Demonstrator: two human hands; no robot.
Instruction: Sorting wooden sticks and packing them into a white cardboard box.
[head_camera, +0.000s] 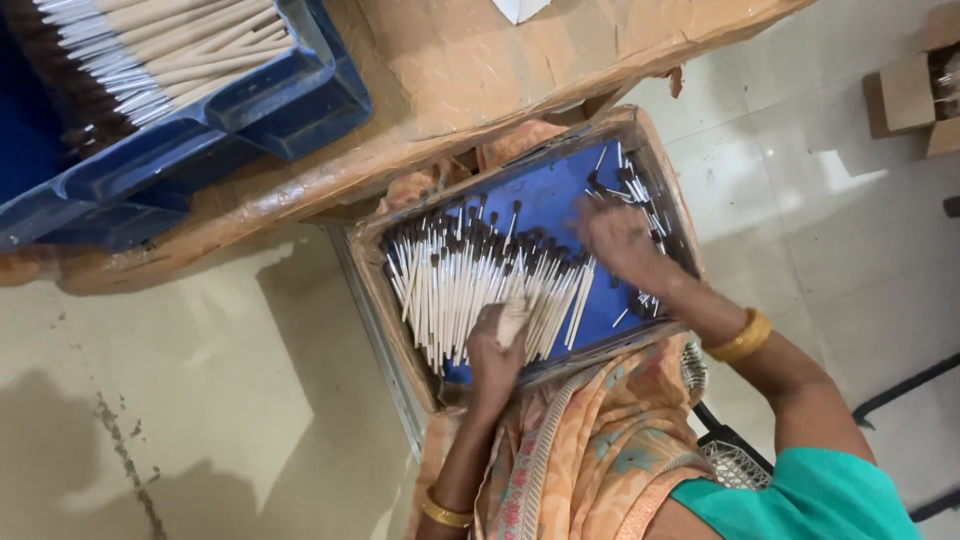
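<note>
Tray (560, 205) sits on our lap so both hands reach in; sticks (470, 285) lie parallel, dark tips away from us. Left hand (497, 345) fingers curled on a few stick ends; right hand (618, 240) blurred, grip unclear. Crate (290, 100) on worktop (480, 70)

Teal sleeve (800, 495), gold bangles on both wrists (one thick), orange floral drape (590, 440) with pink border.
</note>
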